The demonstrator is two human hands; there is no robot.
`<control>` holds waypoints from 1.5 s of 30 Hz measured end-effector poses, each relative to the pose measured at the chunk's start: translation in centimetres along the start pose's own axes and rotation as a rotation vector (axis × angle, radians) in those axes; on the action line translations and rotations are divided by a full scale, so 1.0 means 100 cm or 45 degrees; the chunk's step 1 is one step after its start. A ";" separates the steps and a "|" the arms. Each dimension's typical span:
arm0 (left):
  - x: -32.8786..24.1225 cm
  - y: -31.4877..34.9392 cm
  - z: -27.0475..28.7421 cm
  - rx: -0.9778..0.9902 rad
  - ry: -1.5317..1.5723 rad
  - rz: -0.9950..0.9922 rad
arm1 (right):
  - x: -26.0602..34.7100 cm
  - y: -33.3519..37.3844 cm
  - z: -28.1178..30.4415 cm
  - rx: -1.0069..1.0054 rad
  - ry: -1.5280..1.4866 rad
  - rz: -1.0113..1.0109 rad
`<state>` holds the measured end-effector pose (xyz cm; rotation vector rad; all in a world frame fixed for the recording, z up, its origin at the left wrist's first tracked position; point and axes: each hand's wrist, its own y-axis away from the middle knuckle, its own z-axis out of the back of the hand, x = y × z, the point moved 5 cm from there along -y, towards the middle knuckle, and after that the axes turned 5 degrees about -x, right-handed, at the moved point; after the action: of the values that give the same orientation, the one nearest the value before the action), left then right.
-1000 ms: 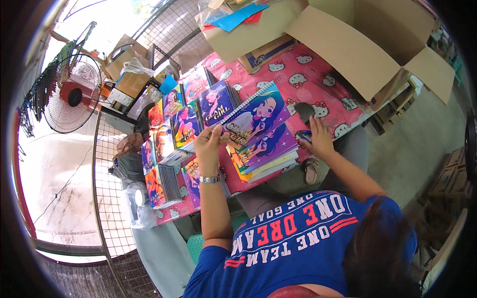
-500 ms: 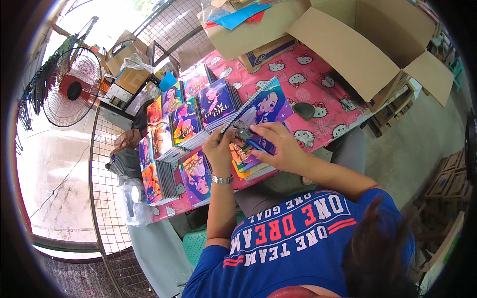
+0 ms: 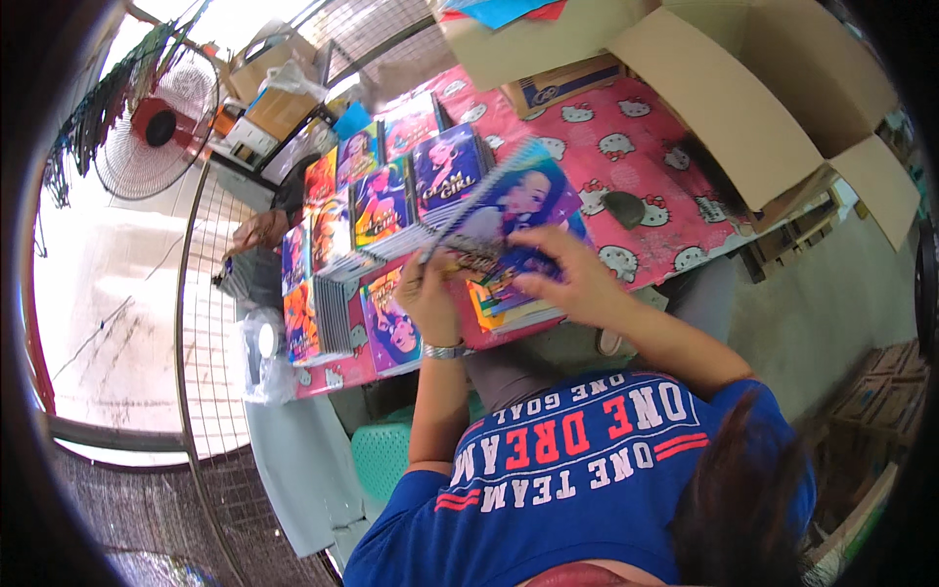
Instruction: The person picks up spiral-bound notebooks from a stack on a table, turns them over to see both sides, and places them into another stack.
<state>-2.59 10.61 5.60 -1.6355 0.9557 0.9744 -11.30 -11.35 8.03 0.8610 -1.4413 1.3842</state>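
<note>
A spiral-bound notebook [image 3: 533, 191] with a purple and blue cover showing a drawn figure is held tilted above the table. My left hand [image 3: 427, 295], with a metal watch on its wrist, is closed on the lower end of its spiral edge. My right hand [image 3: 572, 279] is over the cover, thumb and fingers curved around a small dark tool [image 3: 481, 262] that looks like pliers; motion blurs it. Under the hands lies a stack of notebooks [image 3: 504, 311] with yellow-orange covers. Left of it is another purple notebook [image 3: 391, 328].
Several stacks of colourful notebooks [image 3: 381, 205] cover the table's left part. A pink patterned tablecloth [image 3: 587, 147] bears a dark grey stone-like object [image 3: 623, 208]. A large open carton [image 3: 729, 108] stands at the far right. A fan [image 3: 156, 127] is beyond the left side.
The view has shifted, so the table sits further right and higher. My right fingers have spread apart a little. My left hand still grips the notebook's lower end.
</note>
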 end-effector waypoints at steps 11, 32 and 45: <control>-0.095 -0.044 0.166 -0.335 -0.643 -0.233 | -0.179 0.071 0.096 -0.110 1.275 -0.050; 0.048 0.063 0.244 -0.978 -1.196 -0.028 | -0.232 -0.035 0.274 -0.416 2.011 -0.643; 0.062 0.044 0.258 -0.960 -1.144 0.057 | -0.233 -0.051 0.307 -0.485 1.555 -0.094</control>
<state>-8.39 33.65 -6.97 -1.4537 -0.0170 2.0155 -3.63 -44.82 -10.10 -0.2204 -0.6330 1.1440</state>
